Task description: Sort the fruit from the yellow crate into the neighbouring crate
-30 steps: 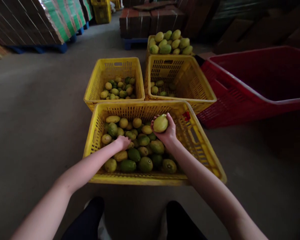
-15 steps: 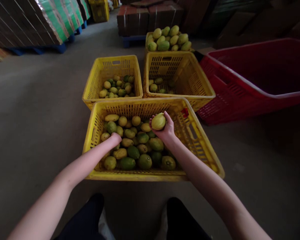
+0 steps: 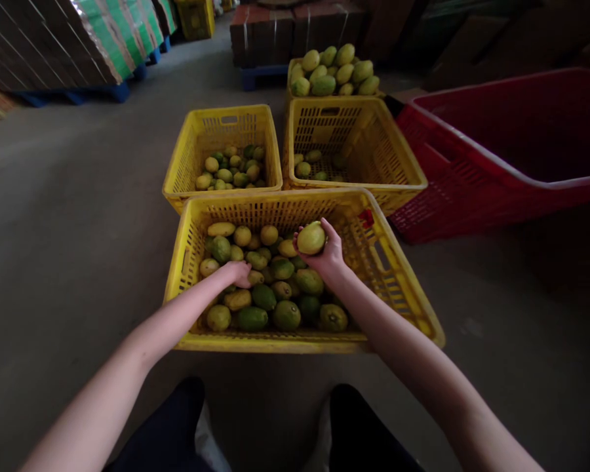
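A yellow crate [image 3: 305, 346] stands before me with many green and yellow fruits in it that look like papayas. My right hand [image 3: 332, 257] is cupped round a pale yellow-green papaya [image 3: 311, 238], held above the others at the crate's right half. Down among the fruit on the left side, my left hand [image 3: 238, 273] closes over the end of a small yellowish papaya [image 3: 255, 278]; its fingertips are partly hidden. Dark green papayas [image 3: 264, 297] lie just in front of that hand.
Behind stand two more yellow crates, the left one [image 3: 174, 160] and the right one [image 3: 398, 147], both with some fruit. A heaped crate of papayas [image 3: 323, 85] is farther back. To the right is a large red bin [image 3: 452, 164]; wrapped pallet loads [image 3: 122, 39] stand at upper left.
My left hand has moved a little to the right, onto the small yellowish papaya. My right hand still holds its papaya in nearly the same place.
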A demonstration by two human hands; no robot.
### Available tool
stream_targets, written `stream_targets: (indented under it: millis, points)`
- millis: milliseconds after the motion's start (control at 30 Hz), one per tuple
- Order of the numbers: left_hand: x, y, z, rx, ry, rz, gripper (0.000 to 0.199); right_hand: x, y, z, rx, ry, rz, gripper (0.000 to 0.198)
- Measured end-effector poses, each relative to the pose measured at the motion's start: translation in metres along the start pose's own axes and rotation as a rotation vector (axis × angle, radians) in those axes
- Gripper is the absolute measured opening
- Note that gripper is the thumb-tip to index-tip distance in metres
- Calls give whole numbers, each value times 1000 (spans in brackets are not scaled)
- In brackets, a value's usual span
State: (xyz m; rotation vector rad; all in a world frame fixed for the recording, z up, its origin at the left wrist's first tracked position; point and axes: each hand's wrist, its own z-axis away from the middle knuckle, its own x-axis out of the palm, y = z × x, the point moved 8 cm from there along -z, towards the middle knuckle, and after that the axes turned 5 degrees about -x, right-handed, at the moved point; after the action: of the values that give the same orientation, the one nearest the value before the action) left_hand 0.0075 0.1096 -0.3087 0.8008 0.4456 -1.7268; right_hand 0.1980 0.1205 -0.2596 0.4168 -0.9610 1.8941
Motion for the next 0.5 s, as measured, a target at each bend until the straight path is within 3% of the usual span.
stream_targets:
  millis: [167,300,500]
  points:
    - [7,0,-2,-6,121,91,70,-1,4,1,10,18,31,19]
    - [8,-5,-9,6,124,137,77,0,7,4,26,26,31,16]
    - [-3,-4,-11,36,185,252,40,1,6,3,17,1,46,14]
